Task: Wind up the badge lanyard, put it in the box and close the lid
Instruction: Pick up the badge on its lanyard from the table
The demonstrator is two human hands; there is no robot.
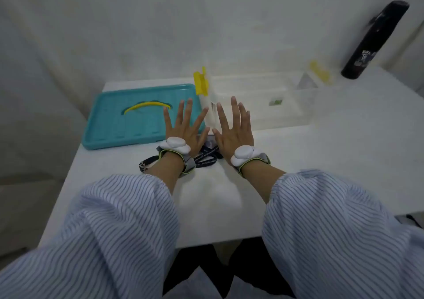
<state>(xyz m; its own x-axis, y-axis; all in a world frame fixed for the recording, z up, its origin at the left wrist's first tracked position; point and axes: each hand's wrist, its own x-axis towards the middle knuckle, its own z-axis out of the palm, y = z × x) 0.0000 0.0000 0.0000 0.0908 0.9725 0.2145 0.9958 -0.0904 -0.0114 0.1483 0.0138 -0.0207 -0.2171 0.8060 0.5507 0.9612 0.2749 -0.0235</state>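
Since nothing is wound yet, I hold my left hand (187, 126) and right hand (234, 127) spread, fingers (233, 108) empty, above the lanyard (207, 159) on the bench (344, 161), the box (263, 105) open beyond.

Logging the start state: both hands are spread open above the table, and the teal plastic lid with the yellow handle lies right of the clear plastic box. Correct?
Not quite: the head view shows the teal plastic lid with the yellow handle lying left of the clear plastic box. Both the left hand and right hand are spread open.

The lid (128, 117) on the left and the open box (263, 101) on the right block the far counter (344, 149); its right part lies bare, with a dark bottle (374, 41) at the far corner.
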